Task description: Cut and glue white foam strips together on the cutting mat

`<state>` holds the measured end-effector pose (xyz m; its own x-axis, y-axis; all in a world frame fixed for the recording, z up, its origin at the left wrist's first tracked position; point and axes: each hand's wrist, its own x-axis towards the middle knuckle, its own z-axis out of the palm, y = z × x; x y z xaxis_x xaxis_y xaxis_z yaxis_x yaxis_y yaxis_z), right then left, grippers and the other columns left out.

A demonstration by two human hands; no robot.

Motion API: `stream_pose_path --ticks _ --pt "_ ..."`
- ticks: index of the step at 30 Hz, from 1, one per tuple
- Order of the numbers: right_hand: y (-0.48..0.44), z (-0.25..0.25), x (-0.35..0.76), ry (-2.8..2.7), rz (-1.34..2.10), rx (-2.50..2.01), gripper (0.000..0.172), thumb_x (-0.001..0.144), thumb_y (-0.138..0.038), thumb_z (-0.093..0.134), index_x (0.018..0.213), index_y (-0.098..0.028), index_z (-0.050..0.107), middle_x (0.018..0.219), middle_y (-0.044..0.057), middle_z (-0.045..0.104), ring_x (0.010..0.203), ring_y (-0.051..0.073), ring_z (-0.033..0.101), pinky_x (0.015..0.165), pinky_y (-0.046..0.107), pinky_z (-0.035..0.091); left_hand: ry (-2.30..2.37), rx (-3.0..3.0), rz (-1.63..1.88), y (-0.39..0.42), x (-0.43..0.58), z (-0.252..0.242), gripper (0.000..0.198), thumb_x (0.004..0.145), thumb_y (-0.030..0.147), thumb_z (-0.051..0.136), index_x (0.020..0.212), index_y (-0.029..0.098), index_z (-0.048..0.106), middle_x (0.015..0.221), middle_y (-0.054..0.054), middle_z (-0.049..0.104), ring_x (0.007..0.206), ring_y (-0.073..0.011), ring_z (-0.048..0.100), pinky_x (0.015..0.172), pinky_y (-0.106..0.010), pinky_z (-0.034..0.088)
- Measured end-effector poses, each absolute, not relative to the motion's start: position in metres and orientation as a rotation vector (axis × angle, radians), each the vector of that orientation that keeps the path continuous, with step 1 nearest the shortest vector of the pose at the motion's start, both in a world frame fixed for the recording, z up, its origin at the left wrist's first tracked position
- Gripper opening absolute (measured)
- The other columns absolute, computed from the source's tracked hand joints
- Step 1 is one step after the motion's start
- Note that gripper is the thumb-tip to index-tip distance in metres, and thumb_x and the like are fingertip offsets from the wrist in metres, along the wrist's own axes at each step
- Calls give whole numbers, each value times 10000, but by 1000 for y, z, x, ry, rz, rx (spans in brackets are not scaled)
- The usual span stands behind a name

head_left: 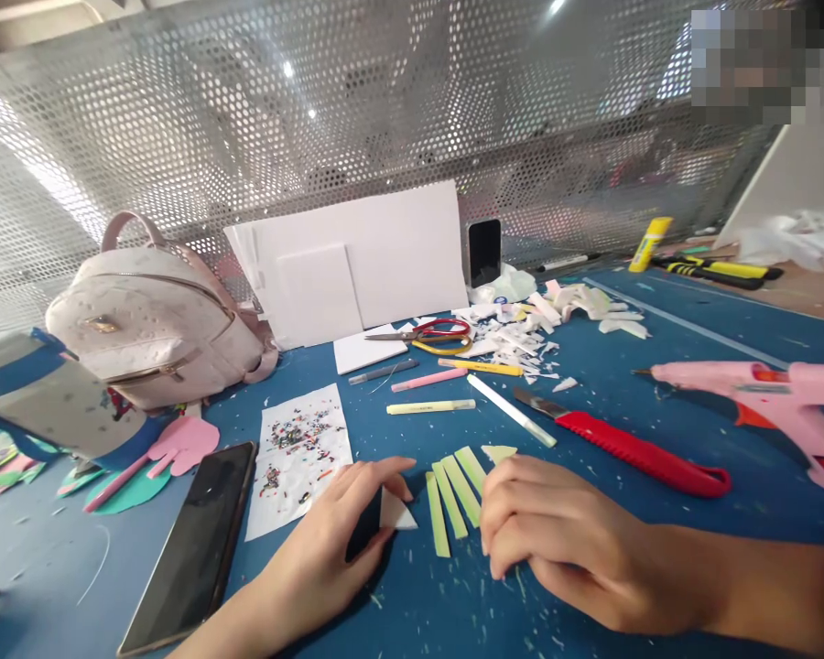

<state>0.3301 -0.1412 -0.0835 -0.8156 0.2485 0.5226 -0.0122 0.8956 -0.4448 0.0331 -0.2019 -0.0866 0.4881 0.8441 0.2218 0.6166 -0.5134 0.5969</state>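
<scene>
My left hand (333, 545) is curved, with thumb and fingertips around a small white triangular piece (396, 514) low over the blue table. Just right of it, several pale green strips (451, 494) lie fanned out side by side. My right hand (569, 535) rests at their right end with its fingers curled. The pointed tip of another green piece (500, 452) shows beyond its knuckles. What those fingers hold, if anything, is hidden. Beyond the hands lie a white marker (512, 410), a pale yellow marker (430, 407) and a red-handled utility knife (632, 448).
A phone (196, 549) and a bead-strewn white sheet (302, 458) lie at left, near a backpack (157, 320). Scissors (426, 337) and white scraps (522, 339) lie farther back before white boards (398, 265). A pink glue gun (769, 394) sits at right.
</scene>
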Motion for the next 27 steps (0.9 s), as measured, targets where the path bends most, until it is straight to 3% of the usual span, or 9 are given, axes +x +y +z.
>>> stream_pose_path --ticks 4,7,9,14,16,18,21,27 --pt "-140 -83 329 -2458 591 -185 269 919 -59 446 1040 -239 604 966 33 703 909 187 595 865 351 474 1208 2282 708 -204 32 -88 700 957 65 400 1559 389 249 1331 -40 604 1253 -171 594 1120 -363 474" --pt "-141 -82 327 -2461 557 -244 282 917 -52 459 1084 -224 608 974 41 693 930 188 592 902 357 482 1380 2337 724 -203 33 -92 792 935 198 617 1580 378 194 1360 -83 566 1280 -269 552 1121 -494 461" --pt "-141 -83 325 -2498 544 -330 259 939 -140 540 1183 -204 599 1084 75 686 1041 217 590 976 391 481 1457 2347 667 -202 34 -96 921 882 277 754 1578 392 161 1301 -72 578 1208 -287 565 1070 -524 480" --pt "-138 -86 318 -2640 518 -478 689 925 -527 685 1452 -138 470 1403 181 594 1345 327 474 1100 492 438 1451 2371 666 -201 36 -99 948 861 256 791 1568 379 171 1259 -48 592 1164 -272 555 1069 -516 449" --pt "-137 -87 312 -2678 452 -532 798 890 -611 700 1472 -119 461 1419 204 586 1364 363 460 1097 529 434 1436 2392 715 -202 38 -97 831 873 275 783 1525 347 273 1295 -59 585 1187 -273 541 1048 -475 460" --pt "-137 -87 305 -2688 377 -576 857 851 -635 730 1477 -113 464 1413 214 589 1361 388 459 1093 562 426 1416 2416 753 -204 40 -94 588 903 311 753 1399 314 437 1287 -62 588 1174 -267 541 1005 -432 472" --pt "-139 -88 295 -2685 299 -620 824 823 -564 775 1455 -122 485 1377 202 606 1329 392 480 1093 579 414 1382 2452 780 -208 44 -90 271 945 315 696 1192 287 587 1211 -52 612 1100 -249 557 977 -408 463" --pt "-144 -85 286 -2709 338 -687 698 814 -391 775 1402 -129 503 1321 171 606 1285 361 492 1086 546 416 1319 2462 859 -211 46 -88 147 978 249 642 1121 271 613 1153 -42 618 1039 -225 555 937 -386 439"
